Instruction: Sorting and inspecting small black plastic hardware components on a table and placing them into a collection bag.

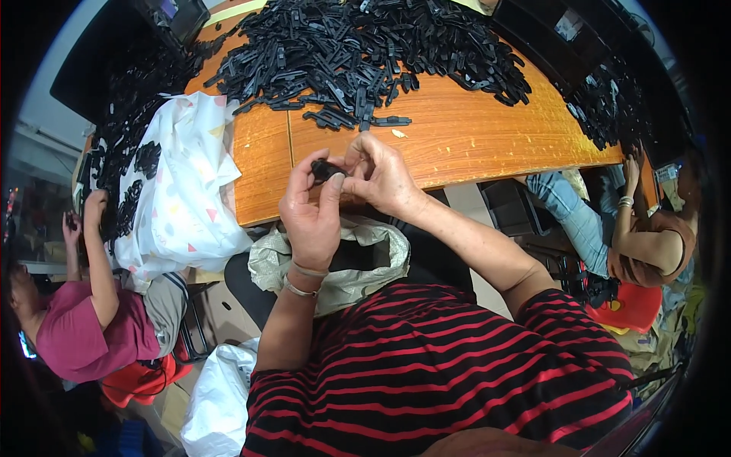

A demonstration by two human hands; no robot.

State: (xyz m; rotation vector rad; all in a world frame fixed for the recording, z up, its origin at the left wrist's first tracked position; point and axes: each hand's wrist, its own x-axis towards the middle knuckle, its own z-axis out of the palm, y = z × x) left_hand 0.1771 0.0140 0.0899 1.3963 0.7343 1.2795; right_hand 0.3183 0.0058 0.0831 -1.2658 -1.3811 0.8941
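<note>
At the far left a co-worker in a pink top [72,335] sits beside the bench [487,133], one arm raised toward it. Next comes a white bag with coloured triangles [183,183], draped over the bench's left corner with black parts spilled on it.

Our left hand [311,213] is held up just off the bench's near edge, its thumb and fingers closed around a small black plastic part [326,169]. Our right hand [381,177] meets it from the other side, fingertips pinching the same part, so both hands are pressed together on it above our lap. Under them lies an open grey-green sack [358,263], a dark opening at its middle.

We judge the step in hand to be fitting or pressing this 1 part, held in the air between 2 hands; whether it is 1 piece or 2 being joined, we cannot tell, for the fingers hide most of it. The next move would call for a firm squeeze with the thumbs kept aligned, then a free hand to reach forward.

Farther back a large heap of black plastic strips [365,49] covers the bench top. At the right a second co-worker in denim [601,221] has a hand up at the bench edge.
</note>
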